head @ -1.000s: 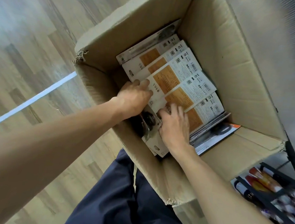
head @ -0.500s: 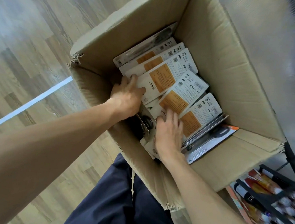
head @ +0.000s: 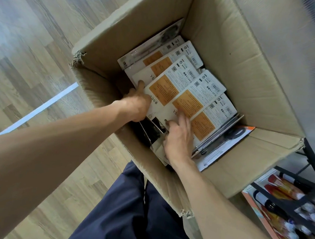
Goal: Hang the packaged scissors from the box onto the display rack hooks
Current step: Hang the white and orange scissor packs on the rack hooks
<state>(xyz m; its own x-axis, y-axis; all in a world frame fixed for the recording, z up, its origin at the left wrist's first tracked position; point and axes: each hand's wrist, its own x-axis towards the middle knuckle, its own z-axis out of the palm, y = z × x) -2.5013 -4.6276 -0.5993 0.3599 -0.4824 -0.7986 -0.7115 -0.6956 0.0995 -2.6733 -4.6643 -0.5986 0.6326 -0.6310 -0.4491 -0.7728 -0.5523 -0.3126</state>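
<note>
Wood floor; an open box (head: pixel 241 73) beside a black rack (head: pixel 309 189). The packs (head: pixel 175 94) lie fanned, backs up, along the box's middle. Left hand (head: pixel 136 103) pinches one pack's near edge, apparently to lift it; right hand (head: pixel 179 138) rests flat, fingers straight, steadying the neighbours.

The box (head: pixel 224 54) is plain brown cardboard, paler on its inner walls. The packaged scissors (head: pixel 176 90) inside show white card backs, each with an orange-tan panel, fine dark print and small black barcodes (one pack at the near right has a bright orange corner and a dark shape under its clear front). The floor (head: pixel 33 39) is grey-brown wood-grain plank crossed by a white stripe. The trousers (head: pixel 126 215) are dark navy. A black wire rack (head: pixel 308 203) carries red, orange and yellow packs.
</note>
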